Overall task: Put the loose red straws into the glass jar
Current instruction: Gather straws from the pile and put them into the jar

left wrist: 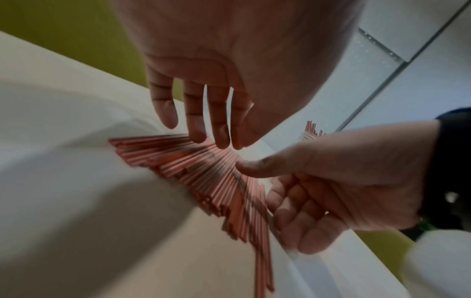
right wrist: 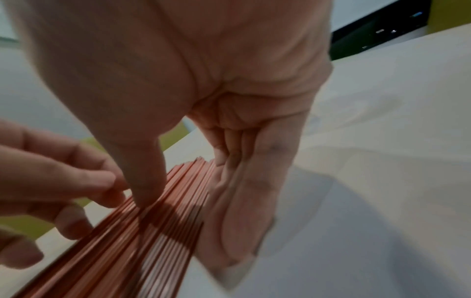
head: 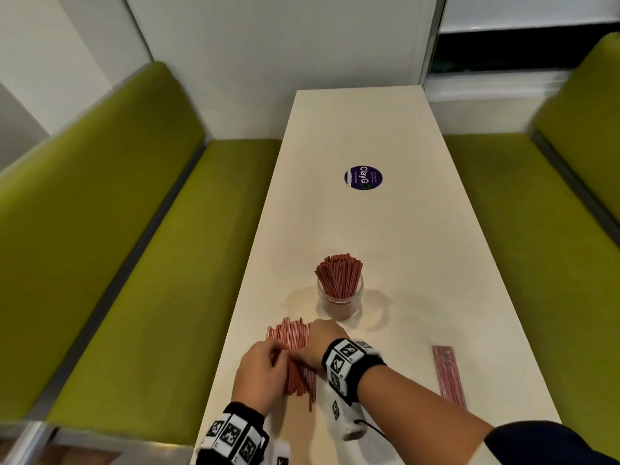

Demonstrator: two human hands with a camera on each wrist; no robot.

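A long pale table (head: 385, 229) runs between two green benches (head: 141, 250); a round purple sticker (head: 363, 177) lies on its far half. Nearer stands the glass jar (head: 340, 298), upright and already holding a dense sheaf of red straws that fans above its rim. A separate flat packet of straws (head: 449, 374) lies well apart at the right edge.

The loose straws (head: 295, 357) lie flat in a fan on the near left of the table, just short of the jar. The left hand (head: 260, 372) hovers over their near ends, fingers extended and relaxed, tips touching or almost touching the top of the pile. The right hand (head: 315, 344) stands on edge along the right side of the fan, fingers straight and together, thumb pressing down on the straws; neither hand grips anything yet.

The step in hand appears to be gathering. To do it well, sweep both hands inward so the fan closes into one parallel bundle, square the ends against the table, then encircle the middle firmly enough that no straw slips, but without crushing them. The jar looks fairly full, so smaller bundles may enter more cleanly.
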